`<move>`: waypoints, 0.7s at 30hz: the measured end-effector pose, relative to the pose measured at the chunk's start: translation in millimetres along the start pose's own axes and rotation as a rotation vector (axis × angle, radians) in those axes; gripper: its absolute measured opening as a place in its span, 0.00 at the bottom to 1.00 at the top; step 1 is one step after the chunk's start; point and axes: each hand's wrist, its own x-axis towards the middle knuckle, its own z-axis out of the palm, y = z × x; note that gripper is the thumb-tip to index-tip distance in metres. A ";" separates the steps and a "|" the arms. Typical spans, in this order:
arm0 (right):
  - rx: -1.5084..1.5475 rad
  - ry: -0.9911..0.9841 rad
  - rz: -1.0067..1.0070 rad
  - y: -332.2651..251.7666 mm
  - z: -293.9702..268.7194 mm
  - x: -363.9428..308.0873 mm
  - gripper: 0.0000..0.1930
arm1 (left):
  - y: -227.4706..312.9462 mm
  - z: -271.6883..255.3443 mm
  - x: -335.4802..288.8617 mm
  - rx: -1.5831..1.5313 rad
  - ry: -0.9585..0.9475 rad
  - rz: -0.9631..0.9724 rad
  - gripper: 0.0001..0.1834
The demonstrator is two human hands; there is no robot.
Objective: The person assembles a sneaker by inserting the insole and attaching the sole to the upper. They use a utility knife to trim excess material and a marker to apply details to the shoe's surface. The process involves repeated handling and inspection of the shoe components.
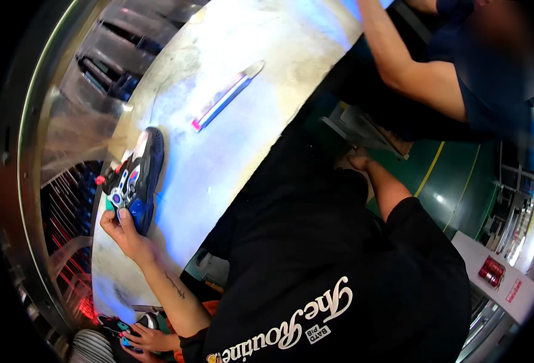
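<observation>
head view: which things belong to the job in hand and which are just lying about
In hand: dark shoe in the wearer's hands; multicoloured shoe touched by a co-worker's hand.
Lying about: long flat strip on the table; red cans.

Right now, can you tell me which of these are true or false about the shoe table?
1. A dark sneaker with blue and red patches lies on the pale table. True.
2. A hand on a tattooed forearm touches the sneaker. True.
3. The long flat tool lies on top of the sneaker. False: it lies apart from it, farther along the table.
4. The person bending over the table wears a white shirt. False: the shirt is black with white lettering.
</observation>
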 end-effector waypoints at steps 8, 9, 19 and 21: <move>-0.268 -0.242 0.268 -60.2 -87.3 -30.9 0.50 | -11.2 10.7 -15.3 0.005 0.075 0.118 0.21; -0.280 -0.226 0.314 -41.9 -75.5 -22.2 0.53 | -7.4 16.9 -18.1 0.017 0.068 0.141 0.19; -0.275 -0.245 0.552 -62.6 -76.6 -13.8 0.65 | -1.7 35.1 -55.4 0.046 0.298 0.132 0.31; -0.352 -0.263 0.520 -56.0 -72.1 -7.8 0.63 | -0.4 33.9 -52.7 0.070 0.275 0.163 0.34</move>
